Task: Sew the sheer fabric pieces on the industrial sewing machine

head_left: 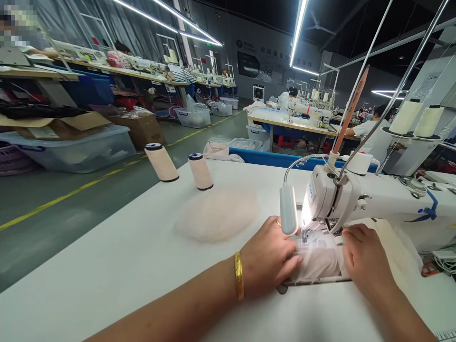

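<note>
Sheer pale fabric (318,263) lies under the needle area of a white sewing machine (320,194), lit by a small lamp (289,209). On the fabric's left side rests my left hand (269,251), its fingers bent over the cloth beside the presser foot; a gold bracelet circles that wrist. My right hand (366,256) has curled fingers at the fabric's right edge, close below the machine head. Both hands hold the cloth. More cream fabric (395,247) spreads behind my right hand. Fingertips are partly hidden on both sides.
Two thread cones (162,163) (201,172) stand on the white table (117,247), near a blurred pale fabric piece (221,213). A thread stand with cones (406,116) is at the right. Farther back are other machines, bins and people.
</note>
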{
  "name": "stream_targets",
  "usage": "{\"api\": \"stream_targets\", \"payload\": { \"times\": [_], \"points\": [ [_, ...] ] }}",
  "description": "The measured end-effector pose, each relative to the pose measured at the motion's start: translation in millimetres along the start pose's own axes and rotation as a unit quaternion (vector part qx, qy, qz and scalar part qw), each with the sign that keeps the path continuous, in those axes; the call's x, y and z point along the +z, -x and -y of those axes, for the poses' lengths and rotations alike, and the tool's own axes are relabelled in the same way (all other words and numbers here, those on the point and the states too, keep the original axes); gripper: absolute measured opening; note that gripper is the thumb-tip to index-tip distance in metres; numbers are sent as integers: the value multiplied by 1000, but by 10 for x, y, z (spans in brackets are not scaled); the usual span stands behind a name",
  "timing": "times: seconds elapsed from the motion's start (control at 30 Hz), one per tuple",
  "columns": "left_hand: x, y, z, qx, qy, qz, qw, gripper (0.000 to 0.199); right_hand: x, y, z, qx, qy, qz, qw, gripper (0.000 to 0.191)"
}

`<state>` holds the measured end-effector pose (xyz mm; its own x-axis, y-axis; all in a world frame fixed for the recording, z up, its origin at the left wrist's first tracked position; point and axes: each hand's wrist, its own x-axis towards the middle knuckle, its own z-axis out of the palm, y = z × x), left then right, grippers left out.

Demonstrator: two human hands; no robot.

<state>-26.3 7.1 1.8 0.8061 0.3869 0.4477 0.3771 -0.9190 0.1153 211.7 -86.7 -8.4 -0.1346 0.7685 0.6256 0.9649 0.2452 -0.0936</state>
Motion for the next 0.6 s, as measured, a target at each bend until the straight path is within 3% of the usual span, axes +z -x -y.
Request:
{"api": "stream_targets", "payload": {
  "times": [0.07,0.13,0.2,0.27,0.33,0.4,0.43,0.6],
  "points": [
    [-45,2,-34,21,40,26,999,30,-18,7,99,-37,-85,22,995,25],
    [-61,8,-39,21,70,51,996,22,-10,-1,212,-80,-137,108,982,21],
    [-48,26,-40,10,91,61,994,16,18,-15,229,-78,-93,171,978,21],
    [-18,53,-64,4,120,57,991,12,44,-22,132,-41,2,148,988,24],
    [17,77,-116,12,154,50,987,11,48,-15,9,-17,52,78,995,25],
    [41,86,-174,30,178,46,982,13,33,0,-31,-27,16,26,999,25],
    [47,85,-196,39,186,46,981,13,24,7,-6,-39,-21,29,999,25],
    [27,56,-168,16,178,44,983,8,26,14,256,-60,-144,190,969,28]
  ]
}}
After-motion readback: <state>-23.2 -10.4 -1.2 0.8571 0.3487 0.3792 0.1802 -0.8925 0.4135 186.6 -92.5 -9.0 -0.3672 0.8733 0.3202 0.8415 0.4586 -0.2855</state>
